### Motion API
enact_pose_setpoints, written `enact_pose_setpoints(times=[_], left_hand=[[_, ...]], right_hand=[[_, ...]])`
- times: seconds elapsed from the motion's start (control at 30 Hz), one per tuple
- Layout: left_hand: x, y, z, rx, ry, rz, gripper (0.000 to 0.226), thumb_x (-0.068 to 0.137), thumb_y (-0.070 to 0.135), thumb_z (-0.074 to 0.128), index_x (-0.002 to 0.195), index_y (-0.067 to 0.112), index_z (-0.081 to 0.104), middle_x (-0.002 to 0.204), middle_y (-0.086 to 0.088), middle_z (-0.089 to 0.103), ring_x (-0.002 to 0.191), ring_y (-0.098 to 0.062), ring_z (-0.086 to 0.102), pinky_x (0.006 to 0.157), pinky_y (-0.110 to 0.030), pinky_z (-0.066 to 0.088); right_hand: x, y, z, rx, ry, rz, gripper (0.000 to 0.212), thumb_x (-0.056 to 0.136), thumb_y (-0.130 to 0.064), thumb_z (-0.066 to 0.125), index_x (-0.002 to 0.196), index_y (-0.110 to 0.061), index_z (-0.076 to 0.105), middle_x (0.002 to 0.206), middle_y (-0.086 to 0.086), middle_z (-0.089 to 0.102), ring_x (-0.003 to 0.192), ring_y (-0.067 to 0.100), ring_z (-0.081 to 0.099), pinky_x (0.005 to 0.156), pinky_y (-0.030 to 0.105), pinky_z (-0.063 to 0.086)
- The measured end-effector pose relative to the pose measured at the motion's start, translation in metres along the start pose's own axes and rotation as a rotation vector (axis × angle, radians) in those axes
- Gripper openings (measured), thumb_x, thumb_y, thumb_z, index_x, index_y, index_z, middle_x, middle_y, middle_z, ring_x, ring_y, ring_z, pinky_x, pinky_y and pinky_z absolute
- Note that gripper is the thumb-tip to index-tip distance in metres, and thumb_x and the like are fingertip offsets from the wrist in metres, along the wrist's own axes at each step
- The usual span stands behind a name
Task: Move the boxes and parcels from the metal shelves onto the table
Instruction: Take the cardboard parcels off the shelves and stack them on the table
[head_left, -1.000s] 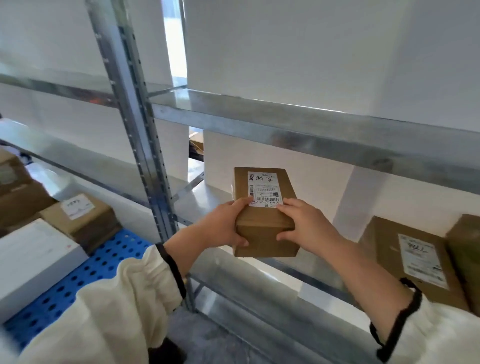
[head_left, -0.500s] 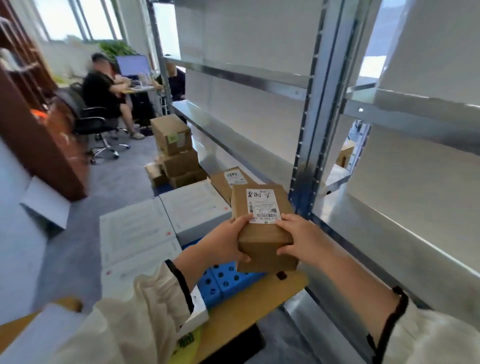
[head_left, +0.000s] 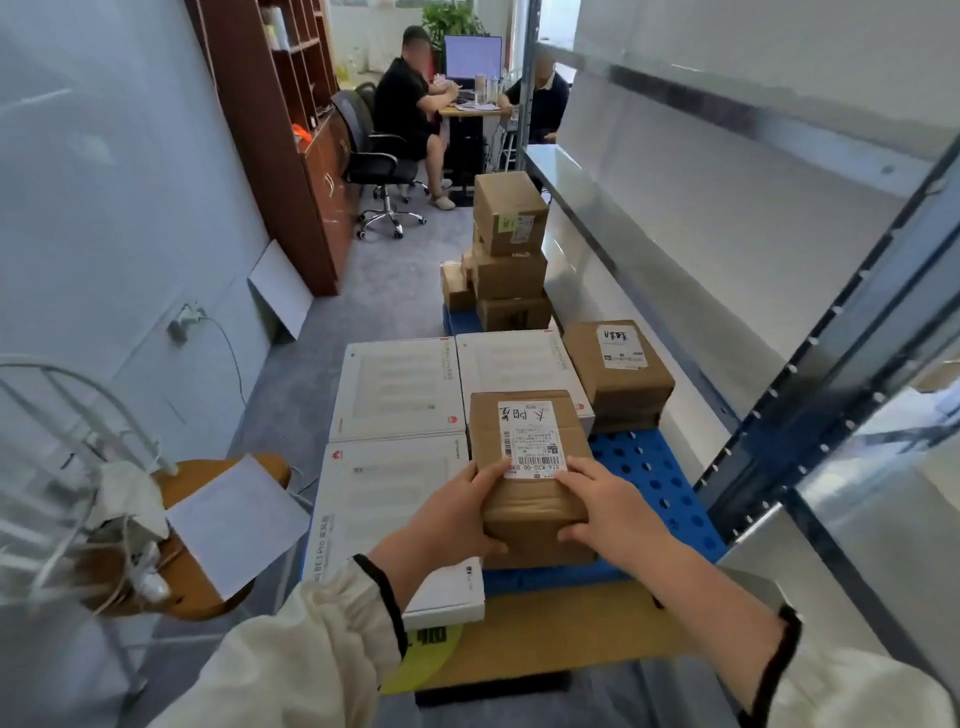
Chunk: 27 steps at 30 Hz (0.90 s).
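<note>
I hold a small brown cardboard box (head_left: 527, 452) with a white barcode label on top, gripped from both sides. My left hand (head_left: 460, 512) wraps its left edge and my right hand (head_left: 605, 506) wraps its right edge. The box hangs over the blue perforated surface (head_left: 652, 480) of the table, between the white flat boxes (head_left: 395, 387) on the left and the metal shelves (head_left: 727, 270) on the right. Another brown parcel (head_left: 618, 371) with a handwritten label sits on the blue surface just beyond.
A stack of brown boxes (head_left: 509, 249) stands at the far end of the table. A grey shelf upright (head_left: 810, 374) rises at the right. A round wooden stool (head_left: 208, 535) with paper and cables is at the left. Two people sit at a desk (head_left: 470, 109) far back.
I have turned left away from the shelf, carrying the box with both hands. It was lifted off the metal shelf and now hangs over the blue table surface.
</note>
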<state>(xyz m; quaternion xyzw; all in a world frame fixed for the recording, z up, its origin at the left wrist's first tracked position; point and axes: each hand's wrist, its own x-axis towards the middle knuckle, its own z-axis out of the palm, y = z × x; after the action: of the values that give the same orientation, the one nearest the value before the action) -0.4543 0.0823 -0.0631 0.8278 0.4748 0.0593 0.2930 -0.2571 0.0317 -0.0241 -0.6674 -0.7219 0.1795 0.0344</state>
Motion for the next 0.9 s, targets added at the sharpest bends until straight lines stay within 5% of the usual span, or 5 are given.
enact_pose_setpoints(times=[0.47,0.9], left_hand=[[0.011,-0.003,0.041,0.082,0.039,-0.191,0.101,0.072,0.032,0.080,0.150,0.032,0.015,0.158,-0.001,0.015,0.136,-0.024,0.036,0.111,-0.036,0.034],[0.007,-0.007,0.056,0.141,0.093,-0.197,0.092,0.079,0.033,0.073,0.150,0.028,0.016,0.157,0.000,0.014,0.135,-0.021,0.034,0.109,-0.030,0.034]], right_hand=[[0.019,0.039,0.028,-0.028,-0.078,-0.171,0.067,0.086,-0.037,0.064,0.142,-0.017,0.034,0.148,-0.001,0.028,0.121,0.023,0.044,0.105,0.029,0.034],[0.029,0.047,0.051,-0.074,-0.096,-0.225,0.065,0.089,-0.035,0.060,0.144,-0.018,0.030,0.150,0.001,0.022,0.119,0.022,0.044,0.103,0.029,0.038]])
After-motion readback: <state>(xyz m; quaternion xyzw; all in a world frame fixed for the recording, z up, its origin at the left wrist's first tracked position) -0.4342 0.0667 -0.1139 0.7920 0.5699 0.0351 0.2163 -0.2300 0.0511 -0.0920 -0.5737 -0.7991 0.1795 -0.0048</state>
